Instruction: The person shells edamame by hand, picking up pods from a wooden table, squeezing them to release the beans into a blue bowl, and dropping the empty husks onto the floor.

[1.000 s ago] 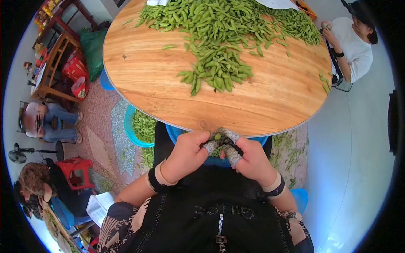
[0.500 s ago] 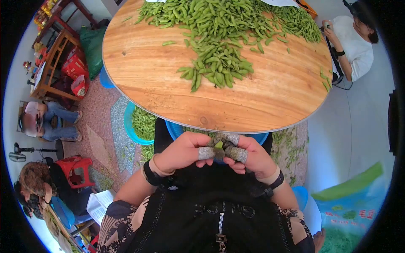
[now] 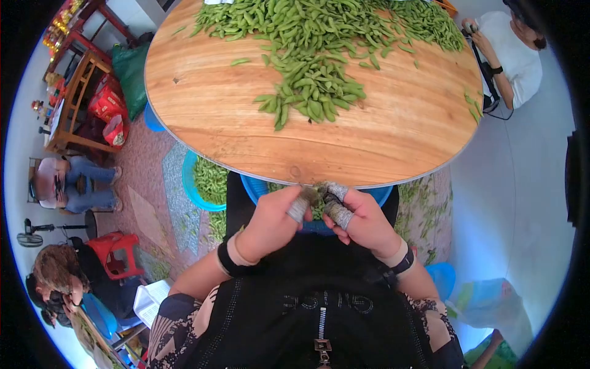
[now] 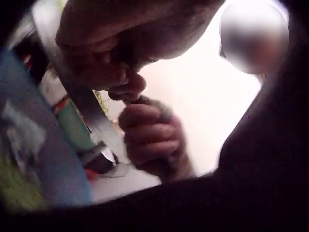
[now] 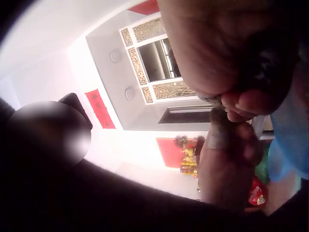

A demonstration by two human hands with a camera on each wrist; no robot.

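In the head view, the left hand (image 3: 273,221) and right hand (image 3: 369,224) meet at their fingertips just off the table's near edge. Both have curled fingers, several wrapped in grey tape, pinching a small dull-green pod (image 3: 319,188) that they mostly cover. Below them is a blue basin (image 3: 253,189) with green pods, partly hidden by the hands. A pile of green pods (image 3: 319,80) lies on the round wooden table (image 3: 215,117). The left wrist view shows the left hand (image 4: 135,38) above the right; the right wrist view shows the right hand (image 5: 217,53), dim.
A turquoise basin of pods (image 3: 209,181) stands on the floor at left, near a red stool (image 3: 117,252) and seated people. Loose pods lie on the floor. At lower right are a blue stool (image 3: 441,278) and a plastic bag (image 3: 495,304); a person in white (image 3: 510,58) is beyond the table.
Compared with half a second ago, both hands are slightly higher, close to the table edge, and the fingers cover more of the pod. The plastic bag at lower right has moved down and changed shape.
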